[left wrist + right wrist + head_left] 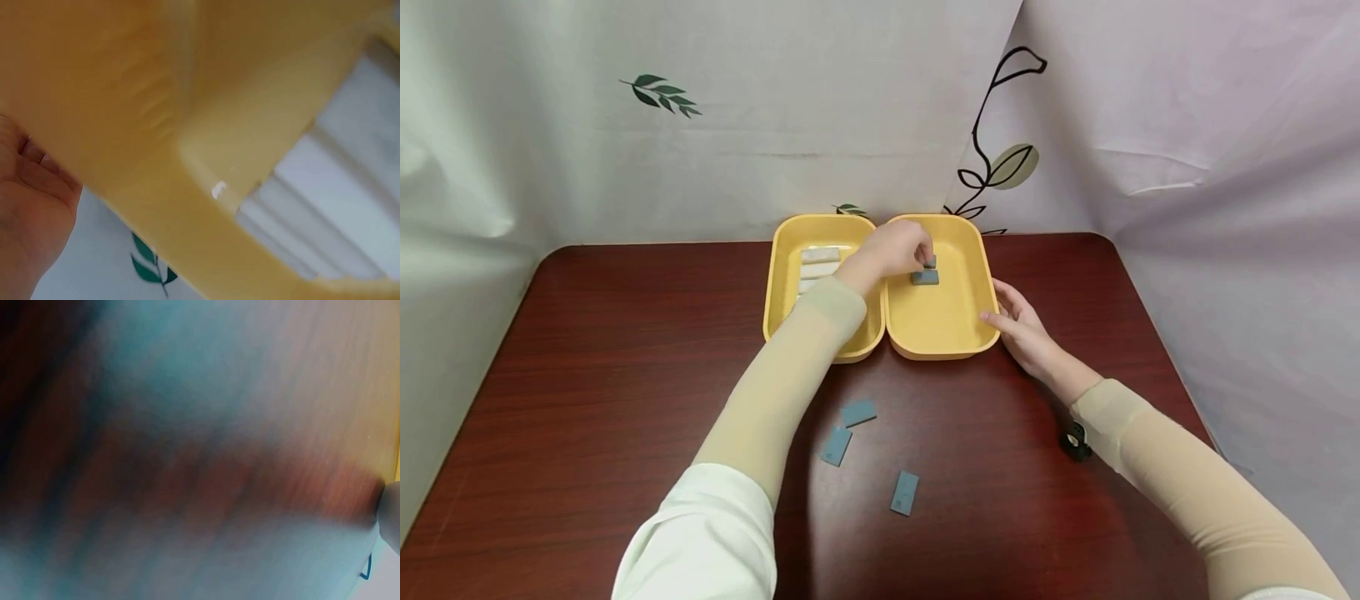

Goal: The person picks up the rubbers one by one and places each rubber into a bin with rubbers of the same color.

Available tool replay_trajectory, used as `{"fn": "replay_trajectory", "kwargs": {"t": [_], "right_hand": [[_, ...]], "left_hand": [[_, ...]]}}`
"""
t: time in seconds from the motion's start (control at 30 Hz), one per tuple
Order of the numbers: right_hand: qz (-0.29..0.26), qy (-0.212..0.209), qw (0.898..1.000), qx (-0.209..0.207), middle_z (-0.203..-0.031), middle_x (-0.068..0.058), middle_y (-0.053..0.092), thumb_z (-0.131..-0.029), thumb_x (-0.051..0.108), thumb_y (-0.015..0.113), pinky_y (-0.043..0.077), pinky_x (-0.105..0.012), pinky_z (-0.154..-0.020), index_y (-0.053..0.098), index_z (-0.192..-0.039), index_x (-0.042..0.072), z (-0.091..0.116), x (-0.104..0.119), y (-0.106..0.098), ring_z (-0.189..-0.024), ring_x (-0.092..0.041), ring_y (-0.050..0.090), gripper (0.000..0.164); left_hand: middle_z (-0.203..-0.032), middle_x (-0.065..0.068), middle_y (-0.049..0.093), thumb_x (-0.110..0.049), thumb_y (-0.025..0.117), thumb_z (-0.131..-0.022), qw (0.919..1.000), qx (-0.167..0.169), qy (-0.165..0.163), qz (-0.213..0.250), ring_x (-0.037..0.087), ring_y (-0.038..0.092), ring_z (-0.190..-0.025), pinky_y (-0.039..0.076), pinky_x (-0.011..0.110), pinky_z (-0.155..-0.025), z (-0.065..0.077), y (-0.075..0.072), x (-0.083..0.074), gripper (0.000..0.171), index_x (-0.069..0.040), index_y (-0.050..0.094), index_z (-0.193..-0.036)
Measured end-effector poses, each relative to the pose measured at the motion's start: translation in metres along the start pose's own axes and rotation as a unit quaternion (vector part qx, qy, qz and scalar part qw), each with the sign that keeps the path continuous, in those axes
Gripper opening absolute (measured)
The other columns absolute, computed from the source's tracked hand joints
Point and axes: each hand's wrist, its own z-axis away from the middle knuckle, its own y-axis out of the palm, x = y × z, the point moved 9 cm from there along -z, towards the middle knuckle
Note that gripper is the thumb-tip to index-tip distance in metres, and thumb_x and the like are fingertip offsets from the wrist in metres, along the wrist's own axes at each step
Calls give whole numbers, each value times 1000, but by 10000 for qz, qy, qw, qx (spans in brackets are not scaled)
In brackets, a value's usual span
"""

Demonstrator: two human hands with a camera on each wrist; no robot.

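My left hand [897, 247] reaches across into the right yellow bin [943, 357], its fingers curled down onto a small grey-blue block [931, 261] that they partly hide. A second grey-blue block [926, 277] lies flat just in front of it on the bin floor. At the bin's right side my right hand [1024, 333] grips the rim, thumb over the edge and fingers along the outer wall. In the left wrist view the left hand [37, 200] shows only in part, beside a yellow wall. The right wrist view is mostly blurred.
A left yellow bin [770, 292] touches the right one and holds several white blocks [820, 255], partly behind the left forearm. Three grey-blue blocks lie on the dark red table [625, 375]: one [858, 412], another [837, 447], and one nearer [905, 492]. A patterned curtain [737, 150] stands behind.
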Motion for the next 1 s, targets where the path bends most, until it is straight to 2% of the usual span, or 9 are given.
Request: {"fn": "replay_trajectory", "kwargs": {"t": [0.23, 0.4, 0.57, 0.8, 1.0], "right_hand": [[14, 1, 10000, 9, -150, 2, 46, -100, -10, 50, 51, -16, -100, 27, -163, 1, 0, 1, 1, -133, -8, 51, 68], [14, 37, 10000, 0, -150, 2, 46, -101, -9, 50, 51, -16, -100, 26, -164, 2, 1, 1, 1, -133, -9, 51, 68], [32, 30, 10000, 13, -150, 2, 46, -100, -9, 50, 51, -16, -99, 27, -164, 2, 1, 1, 1, -132, -9, 51, 69], [-1, 13, 10000, -2, -147, 3, 48, -101, -9, 50, 52, -16, -99, 28, -163, 2, 0, 1, 1, -130, -9, 53, 67], [-19, 19, 10000, -11, -146, 3, 49, -101, -9, 51, 53, -17, -98, 29, -163, 3, 1, 2, 2, -129, -9, 54, 67]], "left_hand": [[-111, 8, 78, -3, 69, -97, 9985, -141, 260, 462, 21, 72, -104, 57, 34, -96, 22, -22, -9, 15, -3, 80, -109], [-108, 11, 79, -1, 67, -97, 9955, -420, 510, 676, 23, 74, -101, 59, 34, -93, 47, -37, -16, 16, -1, 80, -105], [-105, 11, 80, -2, 70, -97, 9926, -580, 545, 913, 23, 75, -97, 60, 33, -91, 74, -48, -22, 12, -2, 79, -104], [-100, 8, 80, -2, 73, -95, 9913, -639, 646, 947, 20, 75, -91, 61, 34, -87, 113, -52, -32, 9, -5, 80, -101], [-97, 6, 79, -2, 73, -95, 9926, -535, 655, 876, 19, 73, -89, 61, 35, -86, 145, -44, -40, 10, -6, 80, -100]]}}
